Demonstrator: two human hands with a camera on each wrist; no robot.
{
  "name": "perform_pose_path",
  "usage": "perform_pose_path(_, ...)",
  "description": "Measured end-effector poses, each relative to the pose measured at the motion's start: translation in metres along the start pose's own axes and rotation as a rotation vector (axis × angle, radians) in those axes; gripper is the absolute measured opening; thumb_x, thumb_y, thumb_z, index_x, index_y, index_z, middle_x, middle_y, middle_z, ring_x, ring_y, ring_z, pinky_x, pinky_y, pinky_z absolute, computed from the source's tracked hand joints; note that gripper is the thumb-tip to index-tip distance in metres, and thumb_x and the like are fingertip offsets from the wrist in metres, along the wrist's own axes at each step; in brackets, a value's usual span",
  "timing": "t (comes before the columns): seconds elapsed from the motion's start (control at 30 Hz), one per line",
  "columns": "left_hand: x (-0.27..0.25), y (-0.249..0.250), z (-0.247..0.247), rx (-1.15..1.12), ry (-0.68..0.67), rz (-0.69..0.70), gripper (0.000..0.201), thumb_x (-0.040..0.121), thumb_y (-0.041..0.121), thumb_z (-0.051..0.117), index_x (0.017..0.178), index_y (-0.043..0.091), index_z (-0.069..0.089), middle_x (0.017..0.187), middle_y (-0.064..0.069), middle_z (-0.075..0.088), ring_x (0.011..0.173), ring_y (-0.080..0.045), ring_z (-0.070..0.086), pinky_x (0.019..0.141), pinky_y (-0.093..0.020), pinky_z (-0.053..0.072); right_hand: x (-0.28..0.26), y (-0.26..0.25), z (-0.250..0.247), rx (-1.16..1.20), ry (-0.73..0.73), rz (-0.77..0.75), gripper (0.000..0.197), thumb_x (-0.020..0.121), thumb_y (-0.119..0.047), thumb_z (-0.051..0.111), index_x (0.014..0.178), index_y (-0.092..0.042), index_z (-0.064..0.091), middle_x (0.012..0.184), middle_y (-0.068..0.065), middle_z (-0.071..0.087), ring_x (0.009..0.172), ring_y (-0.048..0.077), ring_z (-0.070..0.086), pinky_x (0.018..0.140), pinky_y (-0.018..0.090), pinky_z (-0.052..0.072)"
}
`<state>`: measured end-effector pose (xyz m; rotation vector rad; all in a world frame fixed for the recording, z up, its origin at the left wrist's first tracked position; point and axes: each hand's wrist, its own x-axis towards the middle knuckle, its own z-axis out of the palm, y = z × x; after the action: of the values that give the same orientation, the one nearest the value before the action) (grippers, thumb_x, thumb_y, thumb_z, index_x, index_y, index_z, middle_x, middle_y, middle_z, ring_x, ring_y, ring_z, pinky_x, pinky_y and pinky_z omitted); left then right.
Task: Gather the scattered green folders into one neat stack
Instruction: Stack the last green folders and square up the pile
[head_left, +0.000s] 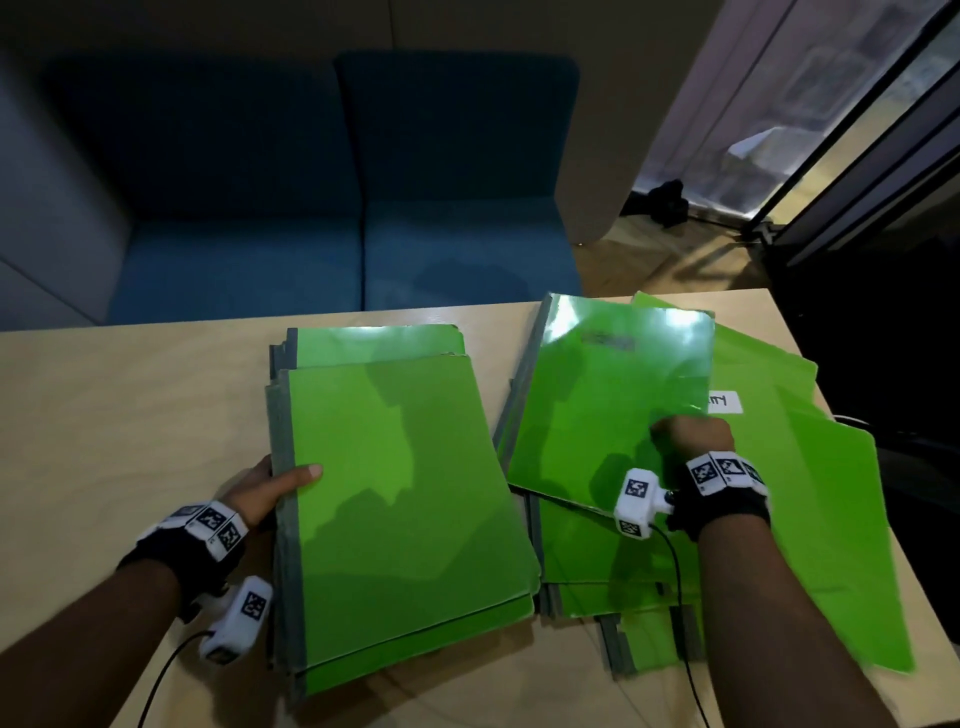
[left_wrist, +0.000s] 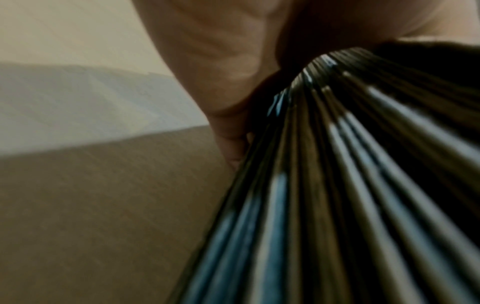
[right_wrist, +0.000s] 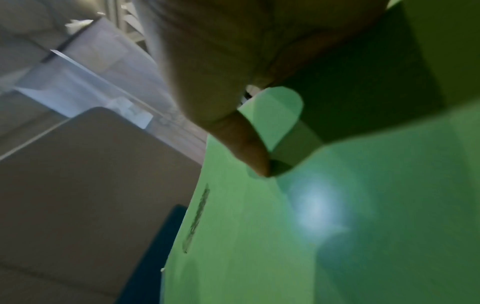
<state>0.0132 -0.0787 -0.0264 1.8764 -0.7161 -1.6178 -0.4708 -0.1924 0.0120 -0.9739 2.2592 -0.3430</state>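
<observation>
1. Nearest us, our left hand (head_left: 262, 491) grips the left spine edge of the gathered stack of green folders (head_left: 405, 519), thumb on the top cover, fingers hidden underneath. The left wrist view shows the palm (left_wrist: 207, 61) closed against the fanned folder spines (left_wrist: 324, 185).
2. Gathered stack: lies on the wooden bench (head_left: 130, 415), left of centre, folders slightly staggered, grey spines to the left.
3. Loose folder (head_left: 597, 395): tilted, glossy, dark print near its top; it lies on the scattered heap just right of the stack.
4. Our right hand (head_left: 693, 434) pinches this folder at its right edge; in the right wrist view the thumb (right_wrist: 246, 144) presses on the green cover (right_wrist: 337, 226).
5. Scattered green folders (head_left: 810, 493): fanned under and right of the loose folder, one bearing a white label (head_left: 725, 401).
6. Blue sofa (head_left: 332, 197): beyond the bench.
</observation>
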Motion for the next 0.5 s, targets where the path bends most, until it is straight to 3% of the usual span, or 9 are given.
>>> perform_pose_path(0.07,-0.003,0.005,0.003,0.001,-0.017,-0.004,0.096,0.065,0.044,0.078,0.145,0.010,0.035,0.136,-0.017,0.054,0.113,-0.029,0.057,0.096,-0.041,0.043,-0.003,-0.012,-0.004,0.391,0.064,0.054,0.045,0.078,-0.015,0.069,0.120,-0.009,0.054,0.108,0.016,0.065,0.087,0.029,0.064,0.081,0.043,0.055)
perform_pose_path(0.13,-0.001,0.004,0.006,0.037,-0.007,-0.003,0.074,0.084,0.029,0.071,0.145,0.008,0.034,0.137,-0.019,0.052,0.107,-0.026,0.055,0.090,-0.037,0.041,-0.005,-0.019,-0.012,0.514,0.072,-0.069,0.050,0.086,-0.008,0.065,0.130,-0.018,0.044,0.102,0.014,0.065,0.085,0.027,0.063,0.077,0.040,0.054)
perform_pose_path(0.23,0.000,0.003,0.009,0.089,0.059,-0.003,0.060,0.091,0.019,0.063,0.143,0.005,0.036,0.135,-0.022,0.053,0.102,-0.026,0.055,0.087,-0.035,0.041,-0.007,-0.028,-0.031,0.703,0.066,-0.250,0.056,0.090,-0.002,0.062,0.139,-0.023,0.044,0.119,0.017,0.066,0.102,0.032,0.066,0.090,0.048,0.054)
perform_pose_path(0.33,-0.003,0.006,0.011,0.108,0.064,-0.010,0.061,0.089,0.019,0.066,0.141,0.003,0.038,0.130,-0.017,0.056,0.102,-0.025,0.054,0.088,-0.033,0.041,-0.007,-0.030,-0.034,0.779,0.036,-0.346,0.058,0.090,0.001,0.060,0.141,-0.025,0.048,0.119,0.011,0.068,0.101,0.023,0.069,0.087,0.040,0.056)
perform_pose_path(0.4,-0.007,0.009,0.013,0.097,0.054,-0.003,0.067,0.085,0.024,0.071,0.141,0.003,0.039,0.133,-0.016,0.055,0.102,-0.024,0.054,0.088,-0.032,0.041,-0.018,-0.028,-0.018,0.739,-0.055,-0.353,0.062,0.090,-0.002,0.063,0.143,-0.029,0.046,0.099,0.000,0.065,0.078,0.006,0.066,0.070,0.026,0.056)
perform_pose_path(0.43,-0.009,0.010,0.014,0.093,0.054,0.003,0.064,0.087,0.023,0.068,0.141,0.003,0.039,0.132,-0.015,0.055,0.102,-0.023,0.053,0.087,-0.031,0.041,-0.026,-0.026,-0.003,0.710,-0.114,-0.348,0.064,0.089,-0.005,0.065,0.141,-0.036,0.045,0.093,-0.003,0.060,0.073,0.004,0.061,0.065,0.026,0.053)
perform_pose_path(0.47,-0.011,0.011,0.015,0.089,0.057,-0.003,0.060,0.090,0.021,0.064,0.141,0.003,0.039,0.130,-0.014,0.055,0.102,-0.022,0.052,0.086,-0.030,0.040,-0.037,-0.023,0.012,0.665,-0.178,-0.332,0.065,0.088,-0.007,0.066,0.140,-0.041,0.044,0.096,0.000,0.058,0.079,0.010,0.059,0.069,0.030,0.051)
perform_pose_path(0.5,-0.012,0.012,0.015,0.089,0.072,0.000,0.058,0.092,0.022,0.062,0.141,0.003,0.039,0.132,-0.016,0.055,0.103,-0.021,0.052,0.087,-0.029,0.039,-0.047,-0.019,0.029,0.637,-0.243,-0.313,0.067,0.089,-0.007,0.066,0.141,-0.040,0.041,0.111,0.007,0.059,0.095,0.019,0.059,0.080,0.036,0.051)
